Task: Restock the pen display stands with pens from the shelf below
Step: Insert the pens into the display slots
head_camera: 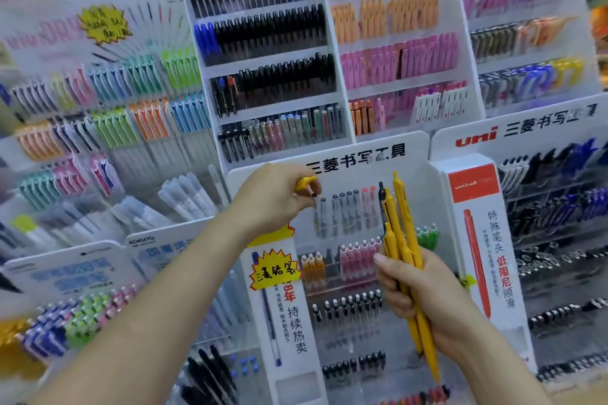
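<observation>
So a bunch of yellow pens [403,240] was gripped upright in the right hand [424,293], fingers curled round the barrels, right in front of the white display stand [419,149]. One more yellow pen [305,181] was pinched in the left hand [274,199], held up near the stand's top row of grey pens [342,207]. A black pen [381,197] seemed to be mixed into the bunch, kinda blurry though.

Your left hand [274,199], single pen [304,181] in it, is up left before the centre stand [418,154]; your right hand [424,293], pen bundle [399,223] upright in it, lower right. Taller racks [273,60] behind, uni stand [444,141] just right, another stand [148,0] far left
</observation>
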The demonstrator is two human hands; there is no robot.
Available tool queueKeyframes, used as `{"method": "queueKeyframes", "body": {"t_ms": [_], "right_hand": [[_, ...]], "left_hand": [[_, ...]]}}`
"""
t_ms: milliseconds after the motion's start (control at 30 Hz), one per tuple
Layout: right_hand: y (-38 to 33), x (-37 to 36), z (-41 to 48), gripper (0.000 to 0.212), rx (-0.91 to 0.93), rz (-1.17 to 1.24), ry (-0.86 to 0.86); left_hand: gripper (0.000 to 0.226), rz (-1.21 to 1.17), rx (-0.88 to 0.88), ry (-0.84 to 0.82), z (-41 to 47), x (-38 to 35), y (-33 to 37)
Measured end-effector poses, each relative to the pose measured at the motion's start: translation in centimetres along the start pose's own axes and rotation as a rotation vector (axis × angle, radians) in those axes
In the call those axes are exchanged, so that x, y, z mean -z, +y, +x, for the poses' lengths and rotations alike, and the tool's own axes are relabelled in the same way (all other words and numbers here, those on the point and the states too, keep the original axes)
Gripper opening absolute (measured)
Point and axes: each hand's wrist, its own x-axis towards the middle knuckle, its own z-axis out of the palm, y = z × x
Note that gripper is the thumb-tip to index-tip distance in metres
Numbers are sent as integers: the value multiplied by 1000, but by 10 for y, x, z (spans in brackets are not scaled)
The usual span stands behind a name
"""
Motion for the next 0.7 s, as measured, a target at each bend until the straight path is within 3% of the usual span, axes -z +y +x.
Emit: {"method": "queueKeyframes", "body": {"t_ms": [200,400,700], "right_hand": [[1,2,5,21,-36,6,-91],[4,2,8,17,-73,112,-223],[12,11,10,14,-100,178,-263]], "left_hand": [[16,112,55,1,1,-2,9],[6,145,83,-66,12,3,14],[7,206,75,-120,13,-5,8]]}}
